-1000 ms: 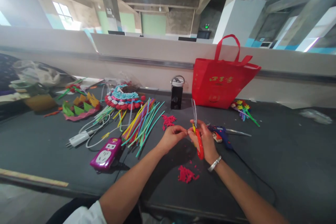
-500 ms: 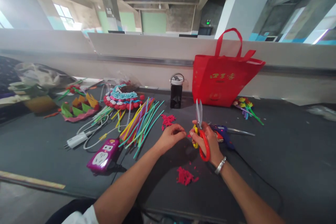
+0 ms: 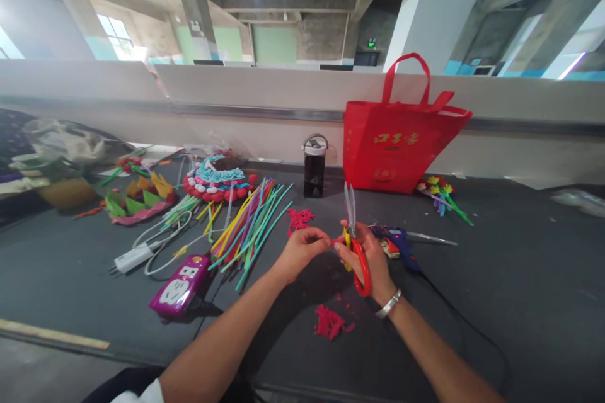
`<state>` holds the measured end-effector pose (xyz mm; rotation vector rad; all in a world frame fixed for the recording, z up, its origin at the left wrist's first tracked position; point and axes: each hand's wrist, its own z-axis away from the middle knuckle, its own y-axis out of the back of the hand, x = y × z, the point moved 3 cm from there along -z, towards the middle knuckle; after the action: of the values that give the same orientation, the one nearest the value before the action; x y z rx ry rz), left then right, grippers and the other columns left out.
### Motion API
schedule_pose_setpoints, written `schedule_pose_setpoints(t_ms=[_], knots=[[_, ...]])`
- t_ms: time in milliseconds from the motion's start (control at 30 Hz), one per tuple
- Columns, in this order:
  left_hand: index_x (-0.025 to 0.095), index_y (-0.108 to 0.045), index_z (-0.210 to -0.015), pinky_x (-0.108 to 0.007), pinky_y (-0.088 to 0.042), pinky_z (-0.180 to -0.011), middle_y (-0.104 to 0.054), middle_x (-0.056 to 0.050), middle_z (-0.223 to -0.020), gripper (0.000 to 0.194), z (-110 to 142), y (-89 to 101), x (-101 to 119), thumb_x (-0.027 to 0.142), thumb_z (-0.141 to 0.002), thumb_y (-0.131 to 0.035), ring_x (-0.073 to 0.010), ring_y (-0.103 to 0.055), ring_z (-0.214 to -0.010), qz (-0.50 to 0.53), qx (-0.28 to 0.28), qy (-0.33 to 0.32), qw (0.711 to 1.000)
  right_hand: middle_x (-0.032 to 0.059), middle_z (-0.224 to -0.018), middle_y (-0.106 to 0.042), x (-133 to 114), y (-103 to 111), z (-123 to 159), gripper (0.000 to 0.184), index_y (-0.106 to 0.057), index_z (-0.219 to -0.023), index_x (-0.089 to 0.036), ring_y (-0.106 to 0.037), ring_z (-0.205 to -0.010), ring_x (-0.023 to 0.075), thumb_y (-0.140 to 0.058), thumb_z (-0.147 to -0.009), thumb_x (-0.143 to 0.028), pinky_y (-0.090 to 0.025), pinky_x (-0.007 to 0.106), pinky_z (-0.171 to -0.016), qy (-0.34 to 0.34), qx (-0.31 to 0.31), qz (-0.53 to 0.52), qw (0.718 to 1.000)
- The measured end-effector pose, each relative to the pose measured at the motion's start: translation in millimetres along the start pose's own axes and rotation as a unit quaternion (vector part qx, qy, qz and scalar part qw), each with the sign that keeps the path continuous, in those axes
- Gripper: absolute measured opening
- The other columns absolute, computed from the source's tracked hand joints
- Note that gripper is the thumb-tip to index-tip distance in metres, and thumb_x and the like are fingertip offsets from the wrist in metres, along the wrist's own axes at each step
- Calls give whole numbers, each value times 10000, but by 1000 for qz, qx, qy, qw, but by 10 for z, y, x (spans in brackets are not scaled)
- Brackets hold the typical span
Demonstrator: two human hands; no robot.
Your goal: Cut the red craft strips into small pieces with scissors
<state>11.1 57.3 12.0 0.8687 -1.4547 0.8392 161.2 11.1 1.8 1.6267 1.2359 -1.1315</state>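
My right hand (image 3: pixel 367 258) is closed round a pair of scissors (image 3: pixel 362 267) with red and yellow handles, blades pointing up and away from me. Its thumb and fingertips meet a small red piece (image 3: pixel 334 242) that the fingers of my left hand (image 3: pixel 305 252) pinch from the other side. The piece is too small to make out well. One heap of red scraps (image 3: pixel 329 321) lies on the dark table below my hands. Just beyond my left hand is a second heap of red pieces (image 3: pixel 299 219).
Colourful thin sticks (image 3: pixel 253 220) and a purple power strip (image 3: pixel 182 286) lie left. A blue glue gun (image 3: pixel 399 242) with its cord is right of my hands. Behind stand a dark bottle (image 3: pixel 314 167) and a red bag (image 3: pixel 401 145). Flower crafts (image 3: pixel 220 170) sit at the back left.
My hands have come together, the right one moving slightly left, so the small red piece now spans between their fingertips. The scissors stay in my right hand. The view has shifted slightly.
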Motion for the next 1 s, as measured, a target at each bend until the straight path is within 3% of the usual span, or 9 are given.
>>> schedule_pose_setpoints(t_ms=[267,467,667,867,1000], knots=[[148,-658,-703,-231,-345,-589,-570,7,-640,193,-9,20,24,336,-697,-698,-93,-454,-590,51,33,-1,998,-26,-776,-630,-79,7,-8,432,-542,-1122,-228,-568,-552,107,-675,-714,-270,-517,225,-490,-6,14,3,1000],[148,-653,-665,-240,-357,-596,-507,21,-558,181,-53,50,3,324,-695,-677,-91,-434,-549,112,56,0,992,-36,-754,-585,-56,7,25,377,-544,-1133,-230,-520,-541,96,-633,-777,-315,-490,216,-479,1,9,16,1000],[145,-654,-673,-233,-336,-577,-541,17,-597,153,-29,9,-16,297,-679,-670,-86,-437,-553,78,28,19,996,-22,-815,-585,-62,22,19,394,-548,-1131,-239,-540,-605,102,-672,-783,-375,-506,222,-531,30,38,3,999],[148,-648,-676,-229,-342,-587,-567,16,-623,132,10,-47,-19,279,-689,-655,-88,-450,-568,31,-2,25,999,-20,-823,-615,-35,16,3,407,-546,-1133,-240,-552,-579,108,-672,-766,-362,-513,231,-510,1,19,7,1000],[156,-682,-830,-252,-426,-697,-661,-31,-794,200,16,-55,15,315,-710,-700,-140,-574,-724,-3,0,-27,1000,-17,-810,-609,-43,32,0,406,-549,-1124,-232,-563,-588,120,-672,-749,-326,-530,242,-505,-6,34,31,999]])
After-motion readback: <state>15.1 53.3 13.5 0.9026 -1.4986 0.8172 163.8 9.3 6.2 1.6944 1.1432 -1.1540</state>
